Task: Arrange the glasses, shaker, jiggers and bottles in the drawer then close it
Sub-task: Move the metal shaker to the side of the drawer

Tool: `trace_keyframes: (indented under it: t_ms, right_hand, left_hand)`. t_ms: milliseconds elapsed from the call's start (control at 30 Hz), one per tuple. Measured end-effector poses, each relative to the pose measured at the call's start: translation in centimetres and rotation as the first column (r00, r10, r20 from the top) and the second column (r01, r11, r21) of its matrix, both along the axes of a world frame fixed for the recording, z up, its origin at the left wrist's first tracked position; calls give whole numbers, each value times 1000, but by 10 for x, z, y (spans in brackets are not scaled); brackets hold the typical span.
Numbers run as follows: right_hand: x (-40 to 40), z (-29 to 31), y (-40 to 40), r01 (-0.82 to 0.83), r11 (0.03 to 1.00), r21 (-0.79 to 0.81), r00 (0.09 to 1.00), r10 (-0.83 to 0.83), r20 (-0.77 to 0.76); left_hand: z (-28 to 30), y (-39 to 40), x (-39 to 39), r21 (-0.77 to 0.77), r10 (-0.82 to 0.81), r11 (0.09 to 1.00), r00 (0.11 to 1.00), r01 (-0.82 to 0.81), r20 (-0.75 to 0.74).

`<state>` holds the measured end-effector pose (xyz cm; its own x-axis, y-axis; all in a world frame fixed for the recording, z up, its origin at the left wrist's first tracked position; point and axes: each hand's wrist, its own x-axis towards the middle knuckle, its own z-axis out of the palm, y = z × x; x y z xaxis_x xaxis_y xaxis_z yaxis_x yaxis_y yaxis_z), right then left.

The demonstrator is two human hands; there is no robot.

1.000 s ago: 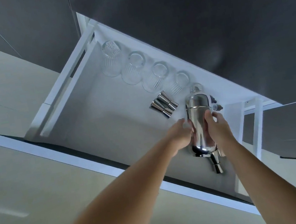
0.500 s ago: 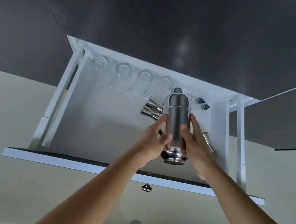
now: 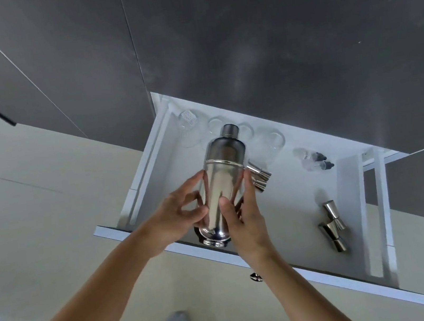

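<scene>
Since a second ago the shaker (image 3: 223, 183) has come up off the right side of the drawer (image 3: 294, 282) floor and swung toward the left half, so the two jiggers (image 3: 332, 226) it was covering now lie in plain sight near the right wall. Both hands are wrapped on it: the left hand (image 3: 178, 215) has its fingers curled snug against the left flank, and the right hand (image 3: 242, 219) presses its thumb and fingers around the front and right side, so neither hand is spread wide. The shaker hangs tilted, cap toward the back, above the front-left part of the drawer, clear of the floor as far as I can judge.

Behind it a row of glasses (image 3: 271, 141) stands along the back wall, another pair of jiggers (image 3: 260, 180) peeks out just past its right shoulder, and two small bottles (image 3: 315, 160) lie near the back right corner.

To set it well, I would bring it down slowly into the open space at the left, keeping the cap from knocking the glasses behind. The polished metal looks slippery, so both hands should stay on until the base rests flat. If it goes down on its side, it could roll into the glasses.
</scene>
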<state>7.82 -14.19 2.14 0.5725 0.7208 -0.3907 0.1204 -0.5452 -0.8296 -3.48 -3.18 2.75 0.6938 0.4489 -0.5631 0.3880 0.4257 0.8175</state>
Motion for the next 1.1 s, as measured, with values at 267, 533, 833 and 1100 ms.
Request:
trace_keyframes:
  t_ms: [267, 533, 833, 1100]
  right_hand:
    - [-28, -45, 56, -77, 990, -115, 991, 64, -117]
    - [-28, -69, 67, -96, 981, -170, 978, 61, -197]
    - [-21, -66, 60, -286, 938, -195, 938, 233, -255]
    - [74, -77, -26, -49, 938, -342, 992, 84, 89]
  left_hand:
    - [-27, 48, -18, 51, -123, 988, 935, 148, -332]
    - [-56, 59, -19, 47, -142, 982, 883, 182, -448]
    - [-46, 34, 2, 441, 49, 842, 771, 310, -635]
    - [-55, -15, 70, 855, -82, 358, 925, 375, -371]
